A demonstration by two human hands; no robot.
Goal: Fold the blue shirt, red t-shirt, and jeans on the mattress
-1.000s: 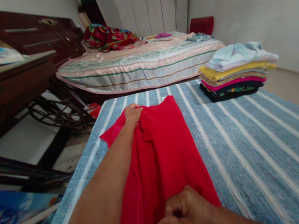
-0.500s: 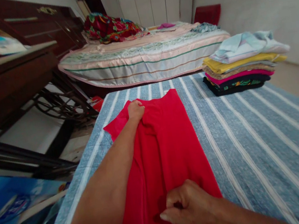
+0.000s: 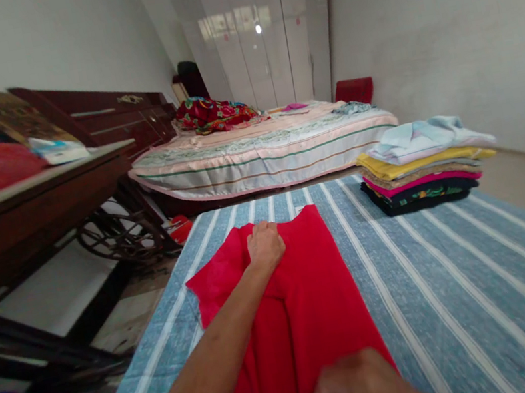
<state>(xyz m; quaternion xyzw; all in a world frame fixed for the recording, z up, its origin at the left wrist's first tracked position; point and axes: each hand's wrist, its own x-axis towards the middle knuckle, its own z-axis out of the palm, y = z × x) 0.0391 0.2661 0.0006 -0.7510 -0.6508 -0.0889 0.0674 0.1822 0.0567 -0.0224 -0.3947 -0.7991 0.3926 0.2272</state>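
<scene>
In the head view, the red shirt (image 3: 324, 287) lies on the striped sheet (image 3: 448, 326), under 2 hands. The left hand (image 3: 265, 248) rests curled on its far end, the right hand (image 3: 361, 385) blurs near; I cannot tell whether either pinches cloth. A sideways drag could crease the layers.

It's solid bright red on my shirt (image 3: 324, 301), and here I get blue with white stripes across the bedsheet (image 3: 426, 276)! Now the clothes pile (image 3: 423, 168): I spot a pale blue-and-white piece (image 3: 428, 139), a yellow one (image 3: 387, 167), a magenta one (image 3: 442, 176), a black one (image 3: 419, 196) with green print. There's a peach-and-white bedspread (image 3: 265, 155), striped green and brown, and a red floral blanket (image 3: 215, 115)!
</scene>
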